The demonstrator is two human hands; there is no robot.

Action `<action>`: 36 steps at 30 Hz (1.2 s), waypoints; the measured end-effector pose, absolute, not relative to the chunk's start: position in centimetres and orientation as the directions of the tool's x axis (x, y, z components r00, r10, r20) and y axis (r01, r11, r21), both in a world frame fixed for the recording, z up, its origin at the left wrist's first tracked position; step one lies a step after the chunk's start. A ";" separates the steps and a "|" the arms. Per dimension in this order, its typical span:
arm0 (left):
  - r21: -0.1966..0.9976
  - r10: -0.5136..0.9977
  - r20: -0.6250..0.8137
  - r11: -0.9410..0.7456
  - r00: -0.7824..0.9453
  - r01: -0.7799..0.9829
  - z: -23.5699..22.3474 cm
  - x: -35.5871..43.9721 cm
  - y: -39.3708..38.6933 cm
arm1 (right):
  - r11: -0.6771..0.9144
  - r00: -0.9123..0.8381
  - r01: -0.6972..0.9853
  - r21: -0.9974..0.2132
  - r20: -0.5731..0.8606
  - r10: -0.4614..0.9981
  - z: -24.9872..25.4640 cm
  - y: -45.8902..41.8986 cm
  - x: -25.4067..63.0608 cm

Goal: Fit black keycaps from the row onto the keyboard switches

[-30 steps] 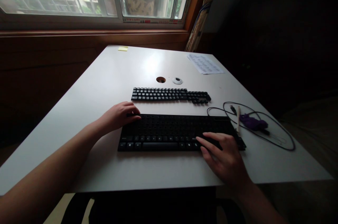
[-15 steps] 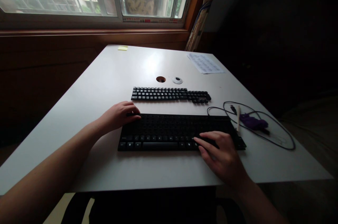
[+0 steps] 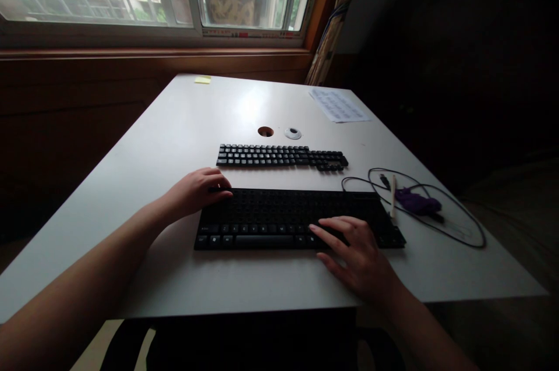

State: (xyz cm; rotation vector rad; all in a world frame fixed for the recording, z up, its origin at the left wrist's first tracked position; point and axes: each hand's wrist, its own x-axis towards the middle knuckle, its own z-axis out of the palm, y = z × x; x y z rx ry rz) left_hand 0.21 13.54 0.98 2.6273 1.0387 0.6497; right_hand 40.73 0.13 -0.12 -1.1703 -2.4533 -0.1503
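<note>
A black keyboard [image 3: 271,208] lies flat across the front of the table, with keycaps along its two lowest rows and its upper area largely bare of caps. My left hand [image 3: 204,186] grips the keyboard's far left corner between thumb and fingers. Over the lower right part, my right hand [image 3: 356,251] has its fingers apart, the index fingertip on or just above the second-lowest row. Behind the keyboard lie loose keycaps [image 3: 266,155], set out close together in rows like a keyboard layout.
On the right a black cable [image 3: 469,211] loops around a purple cloth [image 3: 417,202] and a pale stick [image 3: 393,196]. Printed sheets [image 3: 338,106] and a yellow sticky note [image 3: 202,80] lie farther back. A round hole [image 3: 265,131] and its white cover [image 3: 293,133] are mid-table.
My right hand has slid left along the lower rows, and its thumb has spread away from the index finger. My left hand stays at the keyboard's corner.
</note>
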 end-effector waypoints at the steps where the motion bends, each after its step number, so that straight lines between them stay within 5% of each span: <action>1: 0.376 0.694 0.314 -0.717 0.648 0.587 0.9 0.2 13.5 | 0.641 -0.571 0.765 -0.062 0.396 0.719 -0.1 0.2 40.6; 17: 0.384 0.693 0.314 -0.718 0.649 0.581 1.1 0.2 13.5 | 0.562 -0.503 0.826 -0.046 0.392 0.770 -0.4 0.2 40.2; 36: 0.394 0.698 0.313 -0.712 0.644 0.581 0.9 0.2 13.6 | 0.650 -0.535 0.754 -0.093 0.488 0.690 -0.4 0.0 40.7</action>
